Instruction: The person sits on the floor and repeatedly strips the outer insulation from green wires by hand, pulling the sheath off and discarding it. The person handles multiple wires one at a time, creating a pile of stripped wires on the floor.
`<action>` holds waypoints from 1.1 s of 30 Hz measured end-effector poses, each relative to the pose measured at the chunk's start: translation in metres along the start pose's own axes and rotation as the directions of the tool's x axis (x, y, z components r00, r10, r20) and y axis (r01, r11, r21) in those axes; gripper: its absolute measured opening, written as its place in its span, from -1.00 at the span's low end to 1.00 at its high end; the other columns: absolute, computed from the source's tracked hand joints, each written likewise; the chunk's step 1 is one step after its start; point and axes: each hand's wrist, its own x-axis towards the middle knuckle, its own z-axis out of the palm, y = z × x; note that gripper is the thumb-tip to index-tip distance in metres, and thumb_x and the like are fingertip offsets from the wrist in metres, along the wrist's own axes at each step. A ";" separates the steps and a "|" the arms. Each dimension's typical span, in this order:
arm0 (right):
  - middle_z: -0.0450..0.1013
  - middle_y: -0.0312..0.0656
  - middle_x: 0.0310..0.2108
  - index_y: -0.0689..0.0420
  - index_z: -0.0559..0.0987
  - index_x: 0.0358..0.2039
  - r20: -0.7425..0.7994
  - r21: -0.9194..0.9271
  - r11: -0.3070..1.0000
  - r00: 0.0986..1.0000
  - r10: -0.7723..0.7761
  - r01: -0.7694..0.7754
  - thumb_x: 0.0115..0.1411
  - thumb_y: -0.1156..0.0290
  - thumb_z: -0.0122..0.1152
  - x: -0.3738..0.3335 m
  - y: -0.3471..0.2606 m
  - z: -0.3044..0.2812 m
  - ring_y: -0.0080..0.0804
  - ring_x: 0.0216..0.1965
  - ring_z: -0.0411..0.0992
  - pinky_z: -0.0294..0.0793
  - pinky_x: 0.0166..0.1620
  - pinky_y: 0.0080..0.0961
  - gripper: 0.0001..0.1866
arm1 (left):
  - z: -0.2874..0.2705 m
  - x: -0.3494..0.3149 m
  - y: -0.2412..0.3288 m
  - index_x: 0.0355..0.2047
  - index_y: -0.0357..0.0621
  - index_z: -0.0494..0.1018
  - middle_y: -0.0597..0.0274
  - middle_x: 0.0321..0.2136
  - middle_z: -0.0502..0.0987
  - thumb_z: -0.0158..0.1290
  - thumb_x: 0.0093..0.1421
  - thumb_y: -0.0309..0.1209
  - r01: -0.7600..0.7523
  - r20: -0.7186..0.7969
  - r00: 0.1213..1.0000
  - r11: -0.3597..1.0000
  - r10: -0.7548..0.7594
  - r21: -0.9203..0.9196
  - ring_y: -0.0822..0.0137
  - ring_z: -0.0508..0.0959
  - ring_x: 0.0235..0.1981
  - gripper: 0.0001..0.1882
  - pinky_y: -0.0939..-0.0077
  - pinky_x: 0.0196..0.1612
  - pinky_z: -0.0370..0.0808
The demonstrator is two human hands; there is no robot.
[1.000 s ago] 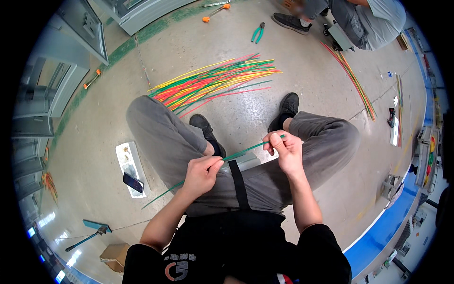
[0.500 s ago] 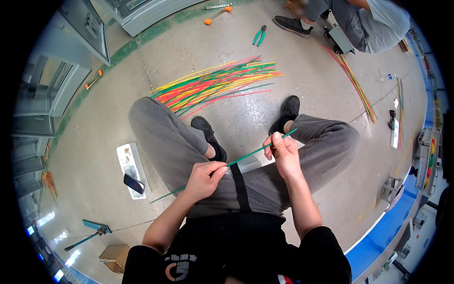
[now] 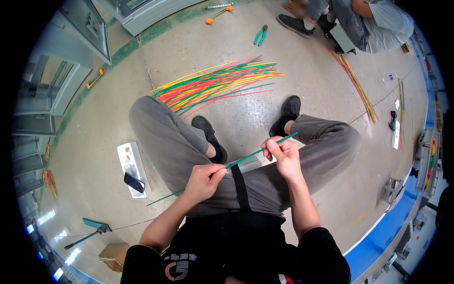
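Note:
Across my lap runs a thin green wire (image 3: 248,155), held in both hands. My left hand (image 3: 204,182) pinches it near its middle, and its tail slants down past my left forearm. Closer to the upper right end, my right hand (image 3: 283,156) grips the wire between thumb and fingers, with a short tip sticking out beyond. On the floor past my feet lies a loose bundle of red, yellow and green wires (image 3: 217,85).
Green-handled pliers (image 3: 260,35) lie beyond the bundle. At my left a white foam tray (image 3: 126,156) carries a phone (image 3: 134,182). More wires (image 3: 354,87) lie at right, near a seated person (image 3: 378,23). A cardboard box (image 3: 113,256) stands behind left.
The wire's right end has dipped slightly, and its left tail has shifted a little outward. Both hands keep their hold, almost in the same place.

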 end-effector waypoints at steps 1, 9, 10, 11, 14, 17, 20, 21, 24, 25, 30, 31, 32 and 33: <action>0.42 -0.31 -0.58 0.28 0.55 -0.39 0.001 -0.017 1.000 1.000 0.003 -0.003 0.31 0.32 0.06 0.000 0.000 0.001 -0.64 -0.56 0.30 0.28 -0.47 -0.68 -0.72 | 0.000 0.000 -0.001 -0.33 -0.33 0.52 0.07 -0.57 0.54 0.09 0.18 -0.46 0.005 0.008 1.000 1.000 -0.005 -0.003 0.33 0.49 -0.59 -0.85 0.51 -0.46 0.40; 0.38 -0.27 -0.62 0.25 0.52 -0.43 -0.010 0.280 0.953 0.992 0.123 -0.116 0.32 0.23 0.00 0.001 0.001 -0.011 -0.60 -0.61 0.26 0.24 -0.48 -0.64 -0.66 | -0.008 -0.005 0.003 -0.31 -0.31 0.52 0.12 -0.56 0.54 0.09 0.18 -0.44 0.028 0.095 0.995 1.000 -0.028 0.006 0.40 0.48 -0.57 -0.84 0.54 -0.47 0.38; 0.38 -0.28 -0.62 0.24 0.52 -0.43 -0.020 0.274 0.959 0.996 0.082 -0.073 0.33 0.24 0.00 0.002 -0.002 -0.015 -0.60 -0.60 0.26 0.24 -0.47 -0.65 -0.67 | -0.010 -0.006 0.001 -0.31 -0.31 0.52 0.13 -0.56 0.53 0.09 0.18 -0.44 0.032 0.099 0.995 1.000 -0.031 -0.001 0.41 0.48 -0.57 -0.84 0.54 -0.47 0.38; 0.38 -0.29 -0.62 0.24 0.52 -0.43 -0.030 0.284 0.957 0.997 0.078 -0.066 0.33 0.24 0.00 0.002 -0.002 -0.014 -0.60 -0.60 0.27 0.24 -0.47 -0.65 -0.67 | -0.012 -0.007 -0.002 -0.32 -0.31 0.52 0.13 -0.56 0.53 0.09 0.18 -0.43 0.034 0.107 0.994 0.999 -0.033 -0.007 0.41 0.47 -0.57 -0.84 0.54 -0.47 0.37; 0.39 -0.30 -0.61 0.25 0.52 -0.43 -0.032 0.236 0.970 0.997 0.070 -0.060 0.33 0.25 0.01 0.001 -0.001 -0.003 -0.60 -0.58 0.29 0.26 -0.47 -0.65 -0.68 | -0.011 -0.006 -0.001 -0.33 -0.32 0.52 0.15 -0.58 0.52 0.08 0.19 -0.44 0.022 0.077 0.997 0.999 -0.020 -0.034 0.43 0.46 -0.58 -0.84 0.53 -0.48 0.36; 0.42 -0.27 -0.59 0.27 0.54 -0.41 0.000 0.156 0.987 0.999 0.043 -0.043 0.33 0.26 0.01 0.003 -0.001 0.001 -0.60 -0.56 0.31 0.29 -0.46 -0.65 -0.67 | -0.006 -0.007 -0.003 -0.33 -0.32 0.51 0.13 -0.58 0.51 0.07 0.19 -0.45 0.000 -0.003 1.000 1.000 0.000 -0.009 0.39 0.45 -0.59 -0.85 0.50 -0.48 0.36; 0.42 -0.28 -0.59 0.28 0.54 -0.41 -0.035 0.090 0.996 0.999 -0.012 0.015 0.33 0.25 0.01 0.003 0.006 0.006 -0.61 -0.56 0.31 0.29 -0.46 -0.65 -0.66 | -0.004 -0.004 -0.005 -0.34 -0.33 0.51 0.09 -0.57 0.52 0.07 0.19 -0.46 -0.028 -0.054 0.998 0.997 0.032 0.069 0.31 0.46 -0.59 -0.86 0.48 -0.48 0.37; 0.42 -0.26 -0.59 0.28 0.53 -0.42 -0.033 0.081 0.997 0.999 -0.017 0.020 0.33 0.23 0.00 0.003 0.006 0.006 -0.60 -0.56 0.31 0.29 -0.47 -0.64 -0.65 | -0.003 -0.004 -0.006 -0.34 -0.33 0.51 0.08 -0.57 0.52 0.07 0.19 -0.47 -0.035 -0.063 0.997 0.995 0.042 0.098 0.28 0.47 -0.59 -0.86 0.48 -0.47 0.37; 0.42 -0.28 -0.59 0.28 0.54 -0.40 -0.013 0.098 0.995 1.000 -0.025 0.026 0.35 0.21 -0.04 0.006 0.007 0.002 -0.61 -0.56 0.31 0.30 -0.45 -0.64 -0.62 | -0.002 -0.006 0.000 -0.35 -0.34 0.51 0.05 -0.55 0.52 0.08 0.18 -0.48 -0.033 -0.052 0.998 0.990 0.040 0.136 0.23 0.48 -0.58 -0.87 0.47 -0.46 0.38; 0.42 -0.27 -0.59 0.28 0.54 -0.40 -0.008 0.137 0.990 1.000 -0.013 0.014 0.35 0.20 -0.04 0.005 0.006 0.001 -0.61 -0.56 0.31 0.29 -0.45 -0.64 -0.61 | -0.001 -0.005 -0.001 -0.35 -0.34 0.50 0.05 -0.55 0.52 0.08 0.17 -0.48 -0.037 -0.053 0.998 0.992 0.044 0.116 0.24 0.48 -0.58 -0.87 0.47 -0.46 0.38; 0.41 -0.28 -0.58 0.29 0.53 -0.40 -0.069 0.217 0.975 0.997 -0.031 0.045 0.35 0.19 -0.05 0.010 -0.006 -0.008 -0.61 -0.56 0.29 0.27 -0.46 -0.66 -0.60 | -0.007 -0.002 -0.004 -0.36 -0.33 0.51 0.06 -0.56 0.52 0.10 0.16 -0.48 0.003 -0.034 0.999 0.999 -0.001 0.037 0.31 0.47 -0.58 -0.87 0.47 -0.47 0.37; 0.41 -0.29 -0.58 0.28 0.53 -0.41 -0.091 0.180 0.980 0.994 -0.065 0.080 0.35 0.21 -0.04 0.011 -0.006 -0.010 -0.62 -0.56 0.29 0.26 -0.47 -0.68 -0.62 | -0.007 -0.001 -0.005 -0.37 -0.33 0.51 0.05 -0.56 0.52 0.10 0.15 -0.47 0.011 -0.048 0.999 0.999 -0.009 0.041 0.27 0.48 -0.59 -0.87 0.46 -0.47 0.37; 0.41 -0.29 -0.58 0.28 0.53 -0.41 -0.105 0.120 0.984 0.987 -0.120 0.133 0.35 0.22 -0.03 0.010 -0.006 -0.008 -0.63 -0.56 0.29 0.26 -0.47 -0.68 -0.63 | -0.006 -0.002 -0.006 -0.39 -0.32 0.52 0.03 -0.56 0.53 0.11 0.14 -0.45 0.022 -0.065 0.998 0.999 -0.019 0.045 0.22 0.49 -0.59 -0.86 0.44 -0.48 0.38; 0.41 -0.29 -0.57 0.28 0.53 -0.41 -0.116 0.059 0.981 0.978 -0.176 0.184 0.34 0.23 -0.02 0.008 -0.005 -0.004 -0.64 -0.56 0.28 0.26 -0.47 -0.69 -0.64 | -0.006 -0.002 -0.007 -0.40 -0.32 0.52 0.02 -0.56 0.53 0.11 0.14 -0.44 0.034 -0.082 0.996 0.998 -0.030 0.049 0.18 0.49 -0.59 -0.85 0.42 -0.48 0.39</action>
